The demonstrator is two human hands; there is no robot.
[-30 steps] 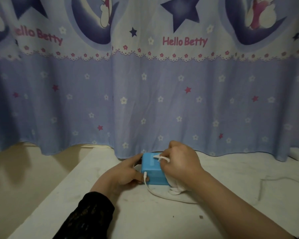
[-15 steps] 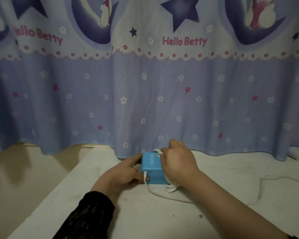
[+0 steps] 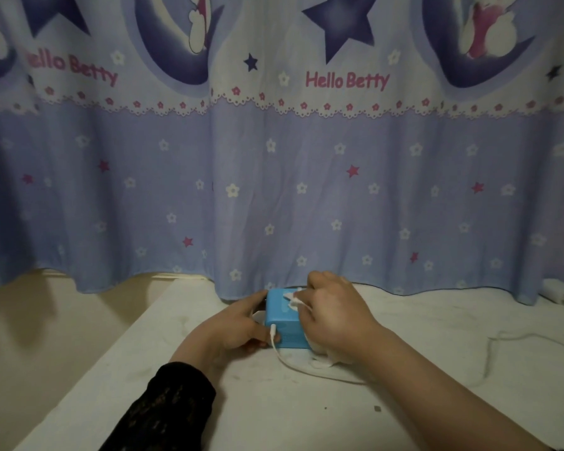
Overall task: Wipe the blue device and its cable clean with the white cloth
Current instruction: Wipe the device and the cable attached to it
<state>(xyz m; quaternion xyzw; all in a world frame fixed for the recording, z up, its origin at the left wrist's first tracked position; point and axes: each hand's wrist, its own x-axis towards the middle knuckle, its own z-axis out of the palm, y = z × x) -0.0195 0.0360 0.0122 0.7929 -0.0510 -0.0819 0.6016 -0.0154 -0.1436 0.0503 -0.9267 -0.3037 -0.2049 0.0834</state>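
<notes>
A small blue box-shaped device (image 3: pixel 282 320) stands on the white table (image 3: pixel 274 411) near the curtain. My left hand (image 3: pixel 232 330) grips its left side, thumb at the front corner by the plug. My right hand (image 3: pixel 332 315) holds the white cloth (image 3: pixel 293 299) bunched against the device's top and right side; more cloth pokes out below the hand. A thin white cable (image 3: pixel 306 369) runs from the front left corner of the device, curving right under my right forearm.
A blue patterned curtain (image 3: pixel 274 190) hangs right behind the device. The cable goes on across the table at the right (image 3: pixel 508 340). A white object (image 3: pixel 557 292) lies at the far right edge. The table's left edge drops off diagonally.
My right hand has slid the cloth back along the top of the device, away from me. The left hand and the device have stayed in place.
</notes>
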